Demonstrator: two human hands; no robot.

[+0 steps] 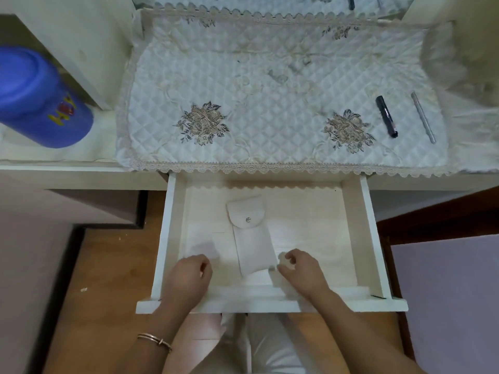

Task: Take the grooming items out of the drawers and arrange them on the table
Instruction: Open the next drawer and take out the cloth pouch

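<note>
The white drawer [172,238] is pulled out below the table edge. A white fabric pouch [253,238] with a metal snap lies flat in its middle. My left hand [189,276] hovers over the drawer's front left with fingers curled and nothing visible in it. My right hand [299,271] is at the pouch's lower right corner, fingers curled; blur hides whether it grips the pouch. On the table's quilted cloth [270,90], at the right, lie a black tube [386,116] and a thin silver pencil [423,117].
A blue plastic container [40,98] stands on the shelf at the left. A faint flat white sheet [205,247] lies in the drawer left of the pouch. A mirror edge [270,1] runs along the back. Wooden floor shows below the drawer.
</note>
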